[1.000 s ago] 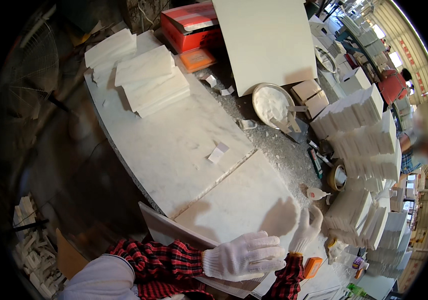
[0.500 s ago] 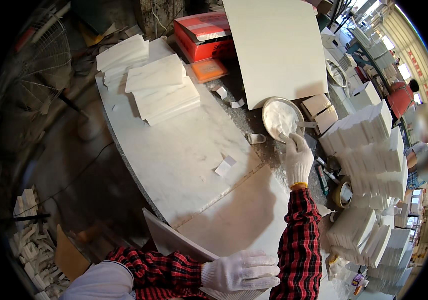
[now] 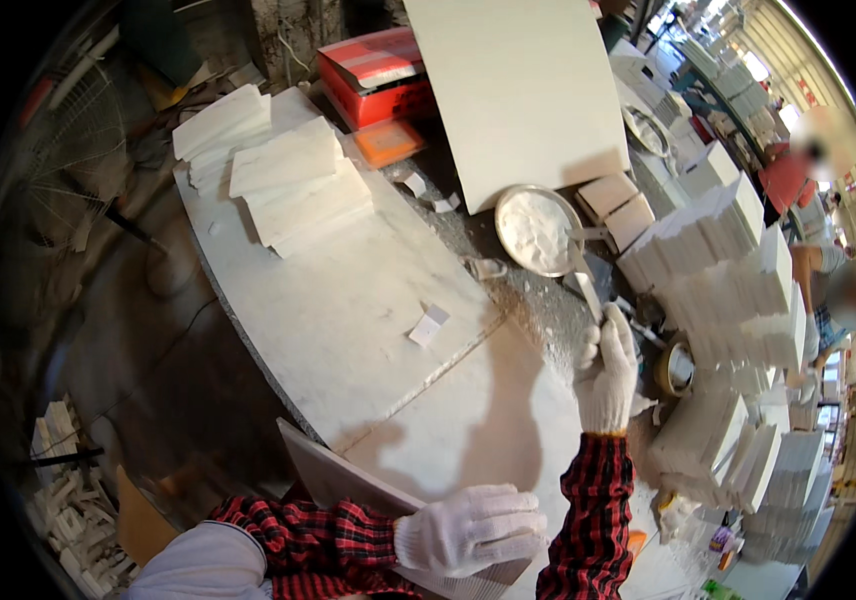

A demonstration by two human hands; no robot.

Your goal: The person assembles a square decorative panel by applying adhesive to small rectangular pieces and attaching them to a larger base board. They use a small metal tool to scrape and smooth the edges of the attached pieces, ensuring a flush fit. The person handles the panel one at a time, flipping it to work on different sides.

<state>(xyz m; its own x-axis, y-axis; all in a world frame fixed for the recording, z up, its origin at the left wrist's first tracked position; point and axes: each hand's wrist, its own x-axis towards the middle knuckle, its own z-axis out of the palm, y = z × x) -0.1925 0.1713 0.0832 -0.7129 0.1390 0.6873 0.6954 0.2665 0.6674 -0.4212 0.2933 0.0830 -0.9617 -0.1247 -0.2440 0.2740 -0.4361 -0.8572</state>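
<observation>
My right hand [image 3: 606, 375], in a white knit glove with the wrist in a red-black plaid sleeve, is closed around a flat, pale putty knife [image 3: 586, 292]. Its blade points up toward a round metal bowl [image 3: 499, 235] of white powder or paste. A second flat strip [image 3: 590, 233] lies across the bowl's right rim. My left hand [image 3: 478, 530], gloved alike, lies flat with fingers stretched out on a tilted pale panel [image 3: 333, 468] at the near edge. The panel's underside looks ribbed near the fingers. Beyond it is a white marble-look slab [image 3: 348, 330] with a small paper tag [image 3: 429, 325].
Stacked white tiles [image 3: 308, 200] sit at the far left, near a red box [image 3: 378, 85] and an orange block [image 3: 388, 143]. A large cream board [image 3: 518, 90] stands behind the bowl. Tile stacks [image 3: 698, 240] line the right. A fan [image 3: 78, 150] stands left; people work far right.
My right hand has drawn back from the bowl toward me, and the putty knife now shows outside the bowl. The left hand stays on the panel. The view has shifted slightly.
</observation>
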